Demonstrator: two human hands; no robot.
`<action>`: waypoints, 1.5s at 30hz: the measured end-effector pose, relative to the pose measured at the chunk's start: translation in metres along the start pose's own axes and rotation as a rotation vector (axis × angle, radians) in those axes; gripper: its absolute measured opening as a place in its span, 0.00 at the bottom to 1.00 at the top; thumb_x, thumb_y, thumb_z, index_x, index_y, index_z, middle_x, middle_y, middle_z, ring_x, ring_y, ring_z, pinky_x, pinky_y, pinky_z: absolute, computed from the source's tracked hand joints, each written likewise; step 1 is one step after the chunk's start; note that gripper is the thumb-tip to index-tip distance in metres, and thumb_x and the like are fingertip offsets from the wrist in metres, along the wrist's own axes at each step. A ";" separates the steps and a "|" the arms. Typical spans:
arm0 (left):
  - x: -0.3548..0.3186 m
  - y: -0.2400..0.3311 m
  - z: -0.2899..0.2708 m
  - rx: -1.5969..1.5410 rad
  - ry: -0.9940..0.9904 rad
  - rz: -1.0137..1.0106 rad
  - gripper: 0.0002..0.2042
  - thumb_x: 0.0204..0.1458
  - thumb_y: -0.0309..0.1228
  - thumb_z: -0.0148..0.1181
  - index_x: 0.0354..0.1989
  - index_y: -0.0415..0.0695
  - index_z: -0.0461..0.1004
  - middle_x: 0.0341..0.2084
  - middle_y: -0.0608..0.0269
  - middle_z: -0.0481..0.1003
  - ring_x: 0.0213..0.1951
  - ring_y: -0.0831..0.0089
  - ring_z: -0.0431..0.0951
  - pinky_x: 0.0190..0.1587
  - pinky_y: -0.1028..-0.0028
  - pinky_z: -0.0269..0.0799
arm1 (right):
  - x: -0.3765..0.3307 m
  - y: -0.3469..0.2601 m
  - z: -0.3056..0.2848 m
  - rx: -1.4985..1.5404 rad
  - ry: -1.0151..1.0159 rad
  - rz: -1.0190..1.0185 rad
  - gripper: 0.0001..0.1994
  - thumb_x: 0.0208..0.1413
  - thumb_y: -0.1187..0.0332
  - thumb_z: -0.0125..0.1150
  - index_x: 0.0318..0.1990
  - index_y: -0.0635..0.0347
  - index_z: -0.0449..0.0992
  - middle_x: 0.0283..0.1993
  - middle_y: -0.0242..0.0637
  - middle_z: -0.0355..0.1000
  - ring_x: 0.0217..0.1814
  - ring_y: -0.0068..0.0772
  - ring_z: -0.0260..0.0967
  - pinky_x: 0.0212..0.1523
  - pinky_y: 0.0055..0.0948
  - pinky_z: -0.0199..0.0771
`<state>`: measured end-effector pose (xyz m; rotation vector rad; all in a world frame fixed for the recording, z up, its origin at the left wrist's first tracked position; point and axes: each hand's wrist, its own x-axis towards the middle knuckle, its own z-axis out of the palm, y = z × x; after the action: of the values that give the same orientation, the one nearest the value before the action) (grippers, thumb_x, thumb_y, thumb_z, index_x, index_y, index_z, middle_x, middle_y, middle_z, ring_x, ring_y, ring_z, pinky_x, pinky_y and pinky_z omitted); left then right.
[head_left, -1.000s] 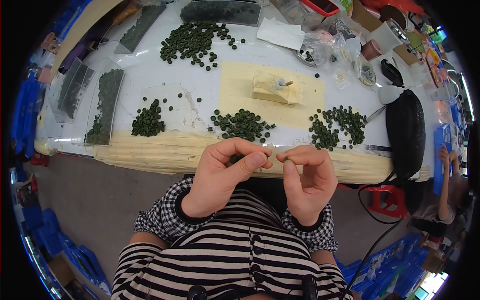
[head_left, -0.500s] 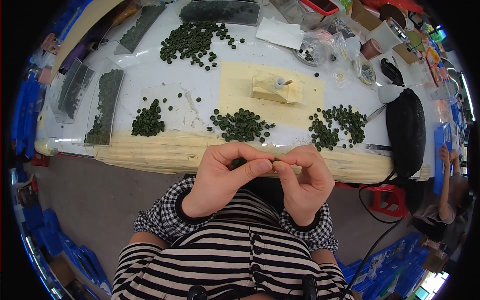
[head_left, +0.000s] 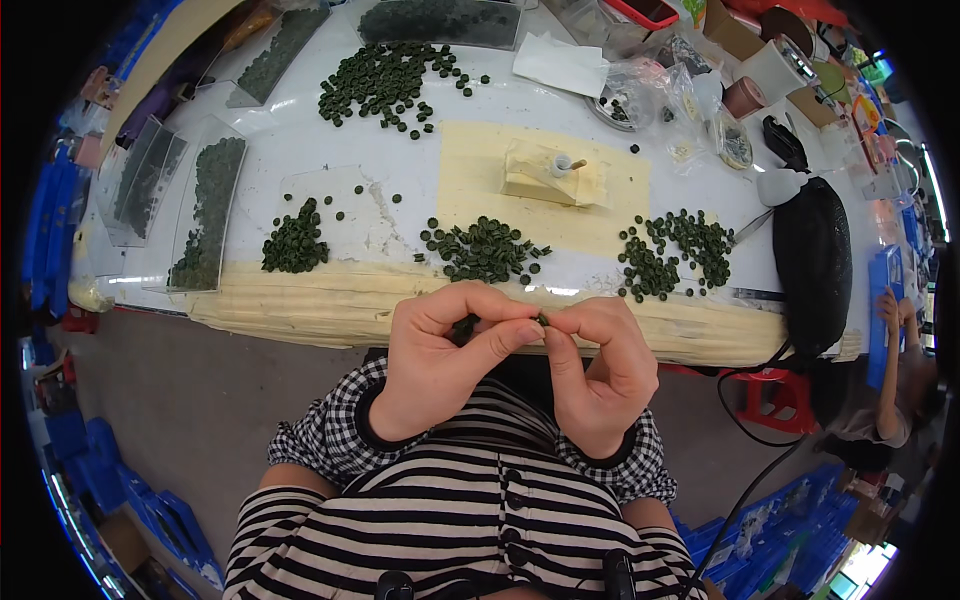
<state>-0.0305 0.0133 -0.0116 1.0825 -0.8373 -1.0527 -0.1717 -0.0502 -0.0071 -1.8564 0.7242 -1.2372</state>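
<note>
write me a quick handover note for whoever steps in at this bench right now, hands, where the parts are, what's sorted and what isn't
Left hand: fingers curled, pinching a small dark green disc at the fingertips, with another dark piece tucked under them.
Right hand: fingertips meet the left's on that same disc, just in front of the table edge.
Parts: loose green discs lie in piles, centre, right, left and a wide scatter at the back.
Done, by the look of it: clear trays at the left hold packed discs.
Left: the loose piles, judging by how many are still out.
</note>
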 end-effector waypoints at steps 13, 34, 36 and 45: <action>0.003 0.002 0.001 0.317 0.064 0.279 0.11 0.47 0.19 0.64 0.40 0.40 0.80 0.13 0.74 0.60 0.18 0.85 0.55 0.21 0.82 0.50 | 0.000 0.001 0.000 -0.025 -0.013 -0.090 0.14 0.42 0.84 0.64 0.40 0.66 0.79 0.30 0.39 0.74 0.30 0.34 0.70 0.31 0.25 0.69; 0.009 0.001 -0.003 0.404 -0.054 0.325 0.12 0.47 0.18 0.63 0.41 0.41 0.80 0.13 0.73 0.58 0.17 0.84 0.55 0.20 0.81 0.50 | 0.001 0.000 -0.009 -0.053 -0.074 -0.087 0.12 0.42 0.84 0.65 0.38 0.66 0.80 0.30 0.38 0.74 0.29 0.33 0.70 0.31 0.25 0.69; 0.009 -0.001 -0.002 0.380 -0.038 0.307 0.12 0.47 0.18 0.63 0.41 0.42 0.80 0.13 0.74 0.56 0.17 0.85 0.55 0.20 0.81 0.50 | 0.001 0.000 -0.008 -0.056 -0.071 -0.096 0.13 0.42 0.84 0.65 0.38 0.66 0.80 0.30 0.38 0.74 0.29 0.33 0.70 0.30 0.25 0.69; 0.008 -0.003 -0.006 0.286 0.016 0.172 0.11 0.46 0.20 0.65 0.40 0.42 0.81 0.13 0.76 0.55 0.18 0.85 0.54 0.21 0.81 0.50 | 0.002 0.003 -0.008 -0.052 -0.093 -0.109 0.14 0.42 0.84 0.65 0.40 0.65 0.80 0.30 0.38 0.74 0.30 0.33 0.70 0.30 0.25 0.69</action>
<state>-0.0235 0.0070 -0.0153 1.2310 -1.0705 -0.7948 -0.1785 -0.0561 -0.0065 -2.0048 0.6174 -1.2011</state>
